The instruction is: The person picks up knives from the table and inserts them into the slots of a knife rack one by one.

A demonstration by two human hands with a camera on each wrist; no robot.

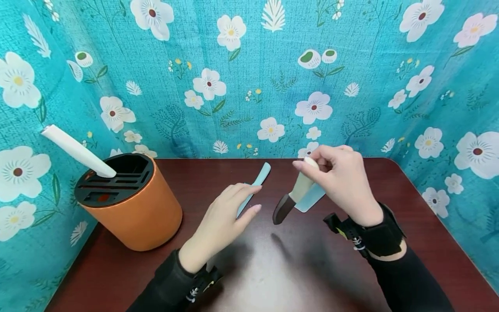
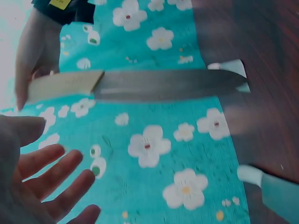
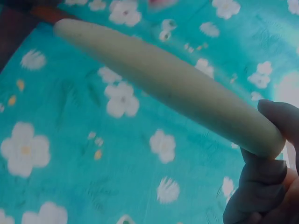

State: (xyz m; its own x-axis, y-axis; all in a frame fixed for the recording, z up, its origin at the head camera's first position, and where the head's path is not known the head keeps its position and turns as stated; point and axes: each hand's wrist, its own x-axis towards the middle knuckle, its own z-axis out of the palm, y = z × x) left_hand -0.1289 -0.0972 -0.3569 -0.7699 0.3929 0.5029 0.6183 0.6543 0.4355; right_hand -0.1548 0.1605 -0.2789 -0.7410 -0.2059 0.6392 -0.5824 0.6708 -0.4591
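Observation:
Between the thumb and fingers of my right hand (image 1: 345, 180), a knife (image 1: 300, 189) is pinched by the end of its cream handle. Its dark blade slants down to the left above the table; the left wrist view shows the blade (image 2: 154, 85) side-on. My left hand (image 1: 218, 219) hovers left of it, fingers spread and holding nothing. Near those fingertips lies a slim light-blue utensil (image 1: 260, 177), partly hidden by the hand. Behind the held knife is a wider light-blue blade (image 1: 310, 198) on the table, its other end covered by my right hand.
An orange knife block (image 1: 156, 212) with a black slotted top stands on the left of the dark brown table (image 1: 202, 173). A white handle (image 1: 78, 149) sticks out of it. A blue flowered cloth (image 1: 249, 108) hangs behind the table and along both sides.

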